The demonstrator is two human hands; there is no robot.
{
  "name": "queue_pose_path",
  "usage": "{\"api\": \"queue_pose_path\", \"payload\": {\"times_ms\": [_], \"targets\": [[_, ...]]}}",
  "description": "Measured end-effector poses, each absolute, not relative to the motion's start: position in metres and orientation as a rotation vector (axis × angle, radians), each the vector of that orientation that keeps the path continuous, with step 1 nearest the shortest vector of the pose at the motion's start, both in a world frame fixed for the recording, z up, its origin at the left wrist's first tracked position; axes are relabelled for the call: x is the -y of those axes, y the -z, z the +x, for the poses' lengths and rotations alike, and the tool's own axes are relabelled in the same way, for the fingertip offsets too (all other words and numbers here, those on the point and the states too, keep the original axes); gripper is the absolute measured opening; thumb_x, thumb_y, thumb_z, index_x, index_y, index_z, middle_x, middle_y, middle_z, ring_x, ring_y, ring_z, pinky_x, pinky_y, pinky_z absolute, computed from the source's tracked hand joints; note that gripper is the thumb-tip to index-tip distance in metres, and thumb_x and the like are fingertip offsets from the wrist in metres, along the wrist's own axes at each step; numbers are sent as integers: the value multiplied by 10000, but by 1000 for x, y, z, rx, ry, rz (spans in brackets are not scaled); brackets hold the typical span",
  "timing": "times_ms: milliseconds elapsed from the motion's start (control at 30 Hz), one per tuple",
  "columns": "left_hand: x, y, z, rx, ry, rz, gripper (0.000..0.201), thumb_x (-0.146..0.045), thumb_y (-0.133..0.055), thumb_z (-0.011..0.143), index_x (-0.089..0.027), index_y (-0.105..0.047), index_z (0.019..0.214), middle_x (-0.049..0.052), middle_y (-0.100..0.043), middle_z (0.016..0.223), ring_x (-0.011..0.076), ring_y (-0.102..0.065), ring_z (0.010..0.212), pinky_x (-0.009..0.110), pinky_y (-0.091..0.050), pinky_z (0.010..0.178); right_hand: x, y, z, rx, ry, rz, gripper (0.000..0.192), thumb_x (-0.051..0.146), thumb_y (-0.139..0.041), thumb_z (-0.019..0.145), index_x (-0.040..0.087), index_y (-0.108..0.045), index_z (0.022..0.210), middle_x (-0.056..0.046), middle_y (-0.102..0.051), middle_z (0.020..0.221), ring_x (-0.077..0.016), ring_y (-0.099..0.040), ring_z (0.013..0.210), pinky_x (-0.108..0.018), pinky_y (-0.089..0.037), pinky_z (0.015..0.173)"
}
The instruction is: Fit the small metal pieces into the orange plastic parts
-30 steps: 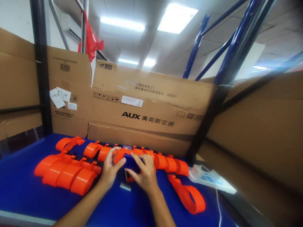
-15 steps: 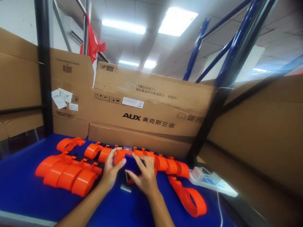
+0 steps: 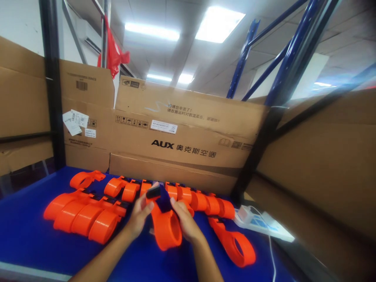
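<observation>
In the head view, an orange ring-shaped piece [image 3: 166, 233] with a black end hangs between my hands above the blue tabletop [image 3: 132, 258]. My left hand [image 3: 141, 213] is closed around its upper end, by the black part. The fingers of my right hand [image 3: 185, 219] press against a dark blue piece [image 3: 165, 199] at the upper right of the ring; how the two pieces join is hard to make out. Behind my right hand, another orange ring [image 3: 188, 207] is partly hidden. A small pale strip lies on the tabletop, mostly covered by the held ring.
Several similar orange rings [image 3: 80, 215] lie grouped at the left, with more in a back row [image 3: 199, 201]. One longer orange loop [image 3: 235, 244] lies to the right. Beyond it sit a white power strip [image 3: 264, 225] and cable. Cardboard panels [image 3: 185, 125] and rack posts [image 3: 53, 86] enclose the table.
The orange ring has turned so that its loop now hangs down toward me, with the black end up. My right hand's fingers have drawn in from a spread grip.
</observation>
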State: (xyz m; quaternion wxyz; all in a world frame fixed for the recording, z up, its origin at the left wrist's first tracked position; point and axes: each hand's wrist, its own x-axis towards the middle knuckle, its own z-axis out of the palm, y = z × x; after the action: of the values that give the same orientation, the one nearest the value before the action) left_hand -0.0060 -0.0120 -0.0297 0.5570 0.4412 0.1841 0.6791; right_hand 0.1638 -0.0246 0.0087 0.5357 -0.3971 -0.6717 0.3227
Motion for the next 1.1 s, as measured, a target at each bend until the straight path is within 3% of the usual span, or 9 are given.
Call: {"api": "queue_pose_path", "payload": {"times_ms": [167, 300, 433, 567, 667, 800, 967, 1100], "targets": [[9, 28, -7, -626, -1703, 1019, 410, -508, -802, 716, -166, -725, 929, 68, -747, 873, 243, -682, 847, 336, -533, 775, 25, -10, 156, 1562, -1020, -966, 523, 657, -490, 921, 181, -679, 816, -20, -675, 704, -203, -657, 686, -304, -551, 639], [1, 24, -12, -797, -1877, 926, 406, -553, -757, 748, -165, -688, 849, -9, -648, 650, 150, -577, 588, 239, -443, 548, 24, -17, 160, 1632, -952, -799, 448, 587, -462, 963, 202, -658, 1078, -92, -719, 1061, -258, -687, 994, -379, -557, 847], [-7, 27, -14, -845, -1937, 830, 415, -582, -710, 786, -200, -624, 924, -30, -612, 660, 120, -517, 511, 221, -365, 462, 30, -26, 168, 1798, -742, -645, 512, 554, -596, 895, 245, -531, 1298, -127, -582, 1366, -295, -588, 1230, -381, -547, 904], [-7, 28, -12, -814, -1918, 822, 407, -571, -732, 774, -231, -562, 922, -47, -569, 650, 125, -525, 516, 219, -374, 448, 38, -28, 167, 1914, -452, -712, 410, 443, -724, 816, 221, -622, 1145, -110, -652, 1170, -280, -640, 1076, -376, -534, 908], [-3, 24, -10, -764, -1854, 850, 443, -613, -701, 779, -240, -574, 981, -39, -590, 676, 144, -565, 551, 232, -417, 472, 43, -22, 165, 1863, -359, -759, 294, 395, -719, 815, 209, -637, 1028, -75, -669, 990, -243, -660, 903, -357, -555, 828], [1, 18, -9, -739, -1772, 952, 550, -648, -656, 792, -221, -603, 1134, 24, -665, 831, 163, -614, 659, 246, -479, 521, 57, -15, 180, 1594, -324, -849, 307, 411, -683, 835, 198, -614, 1045, -79, -691, 948, -247, -687, 838, -354, -577, 762], [7, 17, -8, -726, -1727, 1099, 463, -602, -596, 858, -190, -651, 1062, 70, -681, 863, 167, -598, 690, 247, -468, 536, 94, -28, 225, 1221, -203, -1086, 428, 533, -645, 847, 188, -564, 1086, -118, -739, 971, -270, -728, 844, -357, -583, 746], [18, 20, -6, -773, -1630, 1373, 309, -506, -616, 883, -202, -668, 889, 34, -658, 755, 164, -576, 659, 260, -446, 581, 123, -36, 254, 1154, 36, -1562, 455, 651, -599, 822, 211, -605, 940, -59, -725, 687, -259, -687, 587, -327, -506, 554]]}}
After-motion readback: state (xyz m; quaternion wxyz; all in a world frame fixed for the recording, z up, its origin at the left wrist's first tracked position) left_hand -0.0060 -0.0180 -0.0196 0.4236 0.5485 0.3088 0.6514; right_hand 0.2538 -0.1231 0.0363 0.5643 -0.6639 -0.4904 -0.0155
